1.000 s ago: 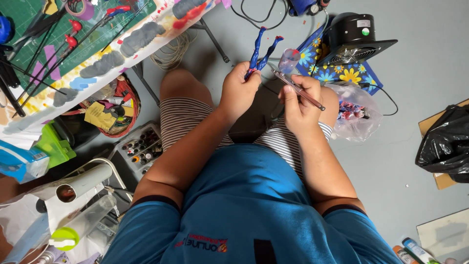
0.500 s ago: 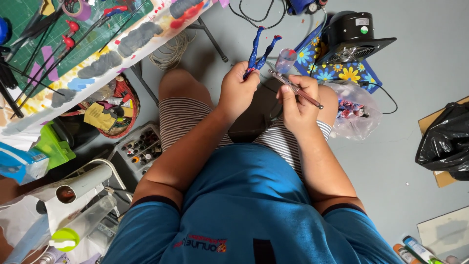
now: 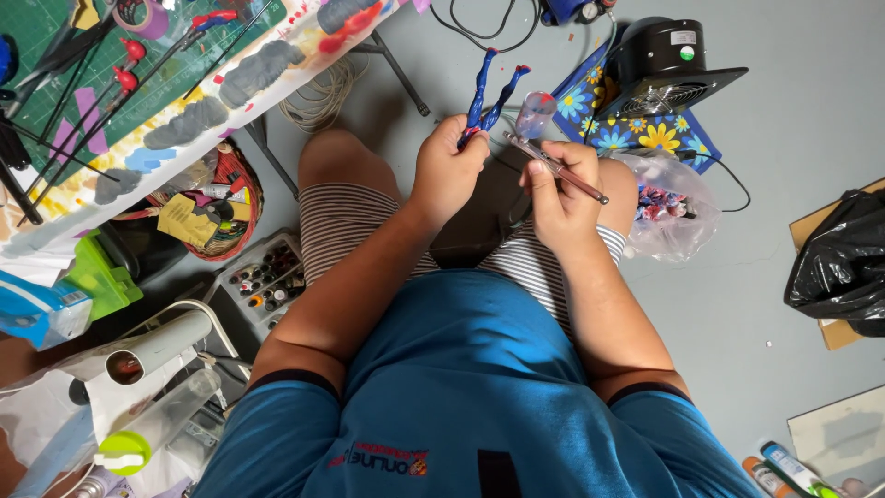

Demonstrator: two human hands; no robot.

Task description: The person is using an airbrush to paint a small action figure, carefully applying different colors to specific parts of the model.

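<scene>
Head view: blue figure, legs up, clenched in left hand above the lap, steadied for painting. Right hand grasps an airbrush pen-like, tip just beside the figure. Fan and bag near.

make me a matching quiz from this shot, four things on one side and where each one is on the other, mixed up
Things:
1. blue figure
2. airbrush
3. black fan
4. black bag

Places:
a. on the flowered cloth
b. in the left hand
c. on the floor at the right edge
d. in the right hand

Pairs: 1-b, 2-d, 3-a, 4-c
</scene>
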